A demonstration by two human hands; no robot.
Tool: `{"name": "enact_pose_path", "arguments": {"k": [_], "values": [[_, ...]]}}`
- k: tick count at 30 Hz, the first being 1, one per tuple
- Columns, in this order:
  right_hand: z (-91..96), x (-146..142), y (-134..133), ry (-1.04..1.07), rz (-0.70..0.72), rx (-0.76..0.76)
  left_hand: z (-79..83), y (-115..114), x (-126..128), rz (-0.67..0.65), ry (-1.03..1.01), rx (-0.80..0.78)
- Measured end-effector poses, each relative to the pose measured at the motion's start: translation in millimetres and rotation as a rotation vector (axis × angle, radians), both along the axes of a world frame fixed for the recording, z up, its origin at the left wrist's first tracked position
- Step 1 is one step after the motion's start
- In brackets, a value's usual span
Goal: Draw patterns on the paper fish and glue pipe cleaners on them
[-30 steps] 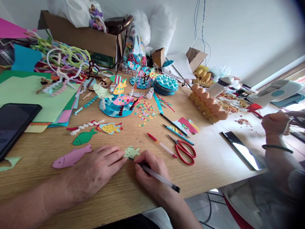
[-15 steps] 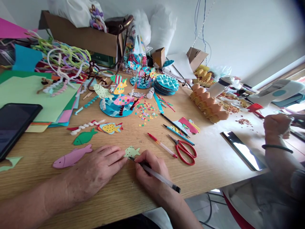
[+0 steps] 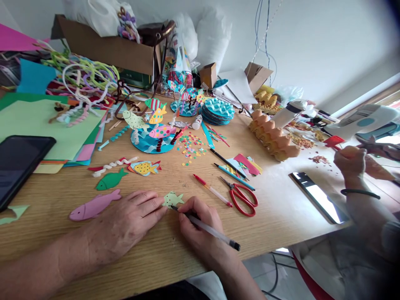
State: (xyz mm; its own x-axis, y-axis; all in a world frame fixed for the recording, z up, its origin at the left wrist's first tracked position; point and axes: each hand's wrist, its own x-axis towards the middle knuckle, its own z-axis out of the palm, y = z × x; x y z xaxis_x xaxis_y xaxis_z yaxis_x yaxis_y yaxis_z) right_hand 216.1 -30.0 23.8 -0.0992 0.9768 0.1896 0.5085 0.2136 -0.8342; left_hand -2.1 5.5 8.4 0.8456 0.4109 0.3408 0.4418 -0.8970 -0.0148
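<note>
Pale-green spotted paper fish (image 3: 173, 200) is on the bench (image 3: 150, 266), near middle. Left hand (image 3: 125, 221) has its fingers out flat at the fish's left end; right hand's (image 3: 201, 225) are pinched round a pen (image 3: 215, 232). Red scissors (image 3: 243, 199) sit right. Far-left green box (image 3: 136, 79): print's too blurry to read. Near-left phone (image 3: 21, 162) is cut off.

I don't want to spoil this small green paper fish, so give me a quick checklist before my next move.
1. Small green fish steadied: ok, left hand has its fingers at the left end.
2. Pen gripped: ok, in the right hand, tip at the fish.
3. Scissors clear of the right hand: ok, lying apart.
4. Purple fish clear of the left hand: cannot tell, very close.
5. Ink dry: cannot tell.
</note>
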Motion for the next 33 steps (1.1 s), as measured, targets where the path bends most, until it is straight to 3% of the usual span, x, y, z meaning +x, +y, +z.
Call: {"name": "enact_pose_path", "arguments": {"k": [6, 13, 20, 28, 33], "values": [[7.6, 6, -3, 0.153, -0.052, -0.058, -2.4, -1, 0, 0.042, -0.029, -0.046], [21.5, 18, -8, 0.075, -0.068, 0.067, -3.2, 2, -4, 0.043, 0.016, -0.104], [17.9, 22, -1, 0.067, -0.049, 0.073, -8.6, 1, -4, 0.059, -0.006, -0.073], [12.4, 20, 3, 0.005, -0.056, 0.035, 1.8, 2, -1, 0.052, 0.036, -0.031], [7.4, 26, 3, -0.068, -0.027, 0.157, 4.6, 2, 1, 0.047, 0.002, -0.061]]}}
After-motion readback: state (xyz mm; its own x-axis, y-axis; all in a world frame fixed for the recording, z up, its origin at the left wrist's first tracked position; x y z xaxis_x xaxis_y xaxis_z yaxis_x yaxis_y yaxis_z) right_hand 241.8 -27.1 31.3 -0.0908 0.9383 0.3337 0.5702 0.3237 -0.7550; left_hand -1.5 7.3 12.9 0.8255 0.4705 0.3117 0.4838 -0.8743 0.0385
